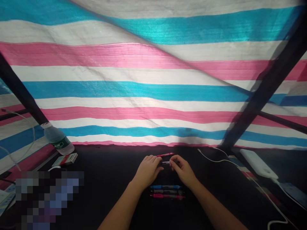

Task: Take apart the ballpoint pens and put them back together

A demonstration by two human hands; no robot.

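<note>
Both my hands meet over a black table top. My left hand and my right hand are closed in a pinch on the two ends of a dark pen held level between them. Just beyond the fingers lies a red pen. Between my wrists, nearer to me, three pens lie side by side: a blue pen, a black pen and a pink pen.
A striped pink, white and blue tarp hangs behind the table. At the left stand a plastic water bottle and a small red-and-white box. A white power bank with cables lies at the right. Dark frame bars cross the sides.
</note>
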